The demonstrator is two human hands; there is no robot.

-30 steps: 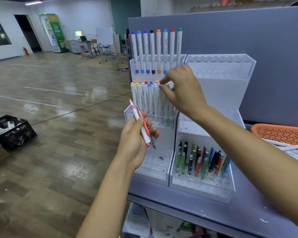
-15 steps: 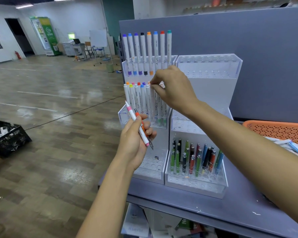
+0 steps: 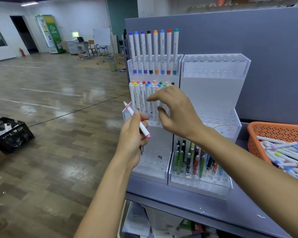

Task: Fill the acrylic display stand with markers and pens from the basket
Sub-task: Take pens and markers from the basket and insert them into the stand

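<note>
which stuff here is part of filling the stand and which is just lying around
For the job: acrylic display stand, orange basket, pink-capped marker gripped by the left hand, racked markers.
Lying about: black crate, green fridge, whiteboard, papers under the shelf.

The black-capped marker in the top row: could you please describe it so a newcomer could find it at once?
Against the grey partition stands the acrylic display stand; its left half's top tier holds eight upright white markers. The black-capped marker is fourth from the left, between purple and orange caps, the only one with black ends.
</note>
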